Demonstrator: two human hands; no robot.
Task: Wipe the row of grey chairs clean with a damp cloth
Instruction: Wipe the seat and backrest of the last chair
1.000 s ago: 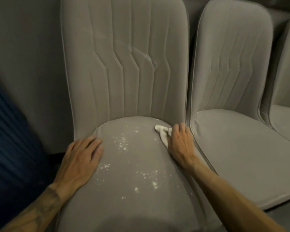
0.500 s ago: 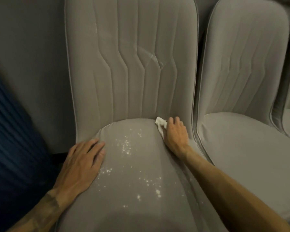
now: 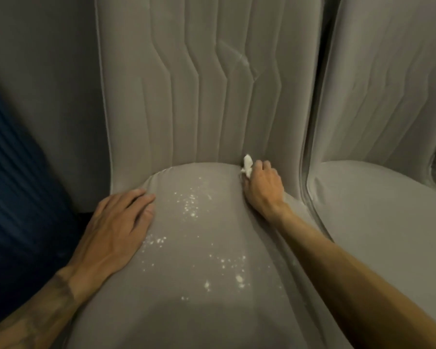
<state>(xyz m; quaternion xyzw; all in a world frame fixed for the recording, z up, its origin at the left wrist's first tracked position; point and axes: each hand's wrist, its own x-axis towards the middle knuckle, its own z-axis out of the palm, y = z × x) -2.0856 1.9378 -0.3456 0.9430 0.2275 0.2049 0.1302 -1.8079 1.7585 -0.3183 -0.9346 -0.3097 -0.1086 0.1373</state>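
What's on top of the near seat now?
White specks across the seat, left hand flat at its left edge, right hand gripping the cloth at the back crease. Fabric under both hands is hidden.

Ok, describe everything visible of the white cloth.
The white cloth is small, crumpled, soft-looking fabric. Only a bunched tuft shows, poking up past the right hand, which grips it. It sits in the crease where the near grey chair's seat meets its backrest, right of the white specks.
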